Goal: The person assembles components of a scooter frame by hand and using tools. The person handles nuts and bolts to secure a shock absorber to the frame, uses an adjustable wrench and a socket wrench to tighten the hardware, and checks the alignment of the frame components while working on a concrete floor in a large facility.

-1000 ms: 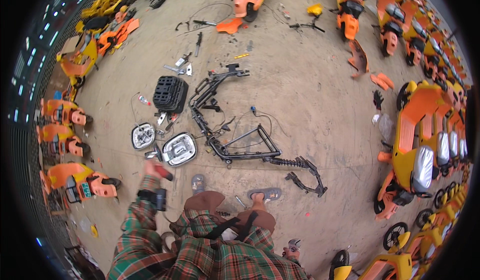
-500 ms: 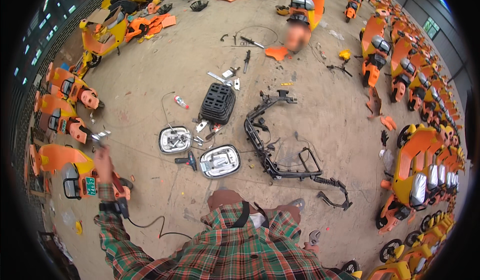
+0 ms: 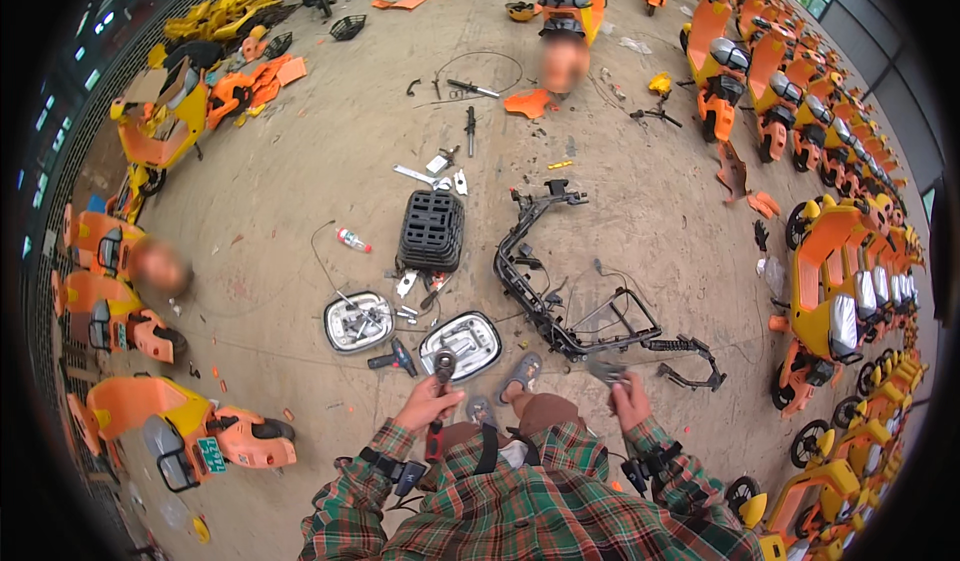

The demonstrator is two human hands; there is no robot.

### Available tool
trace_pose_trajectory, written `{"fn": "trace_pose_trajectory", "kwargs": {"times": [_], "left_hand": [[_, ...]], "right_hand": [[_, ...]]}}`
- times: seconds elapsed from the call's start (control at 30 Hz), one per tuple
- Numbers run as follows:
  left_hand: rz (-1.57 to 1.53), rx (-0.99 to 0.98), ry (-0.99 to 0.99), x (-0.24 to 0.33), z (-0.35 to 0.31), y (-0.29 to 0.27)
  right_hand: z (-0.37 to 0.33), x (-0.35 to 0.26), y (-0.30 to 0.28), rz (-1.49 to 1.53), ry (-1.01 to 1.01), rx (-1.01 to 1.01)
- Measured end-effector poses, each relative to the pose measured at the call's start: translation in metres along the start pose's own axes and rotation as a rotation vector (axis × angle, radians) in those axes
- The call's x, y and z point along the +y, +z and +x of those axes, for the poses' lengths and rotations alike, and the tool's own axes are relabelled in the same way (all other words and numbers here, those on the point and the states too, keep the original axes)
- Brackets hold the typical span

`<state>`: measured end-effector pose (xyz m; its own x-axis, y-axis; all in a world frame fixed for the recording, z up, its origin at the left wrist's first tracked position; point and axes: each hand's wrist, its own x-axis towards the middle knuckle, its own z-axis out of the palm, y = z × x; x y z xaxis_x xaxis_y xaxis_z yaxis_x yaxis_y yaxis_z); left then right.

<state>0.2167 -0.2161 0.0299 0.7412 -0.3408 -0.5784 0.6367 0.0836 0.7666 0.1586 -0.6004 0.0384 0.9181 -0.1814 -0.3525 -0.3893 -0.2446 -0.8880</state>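
Observation:
My left hand (image 3: 427, 404) is closed round a ratchet wrench (image 3: 434, 443) with a red and black handle; its round dark head points up and away from me. To the right, my right hand (image 3: 628, 403) grips a metal wrench, with its blurred jaw (image 3: 606, 370) standing past the fingers; it looks adjustable. Just beyond the left hand lies an oval silver-white housing (image 3: 462, 345) with a black rim. A bare black scooter frame (image 3: 550, 326) rests on the floor ahead of the right hand. Both wrists wear dark straps carrying small devices.
A cordless drill (image 3: 392, 357) and a second oval housing (image 3: 358, 322) lie on the left. Farther off stand a stack of black crates (image 3: 431, 229) and a bottle (image 3: 353, 240). Orange-yellow scooters (image 3: 185, 426) line the left; rows of more scooters (image 3: 835, 291) fill the right.
My left hand has come from far left to in front of my body, bringing the ratchet wrench. My right hand has risen and moved forward with its wrench. My view has shifted.

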Motion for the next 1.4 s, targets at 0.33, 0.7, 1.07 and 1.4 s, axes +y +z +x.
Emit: {"fn": "trace_pose_trajectory", "kwargs": {"times": [0.33, 0.7, 1.07, 1.4], "left_hand": [[-0.094, 0.03, -0.056, 0.111, 0.079, 0.004], [0.266, 0.412, -0.017, 0.218, 0.159, -0.13], [0.824, 0.186, 0.136, 0.431, 0.512, -0.098], [1.236, -0.56, 0.076, 0.378, 0.718, -0.033]], "right_hand": [[0.092, -0.061, 0.087, 0.033, -0.189, -0.207], [0.075, 0.153, -0.004, -0.269, 0.512, 0.356], [0.03, 0.145, 0.15, -0.247, 1.044, 0.589], [0.065, -0.073, 0.411, 0.47, 1.901, 0.685]]}}
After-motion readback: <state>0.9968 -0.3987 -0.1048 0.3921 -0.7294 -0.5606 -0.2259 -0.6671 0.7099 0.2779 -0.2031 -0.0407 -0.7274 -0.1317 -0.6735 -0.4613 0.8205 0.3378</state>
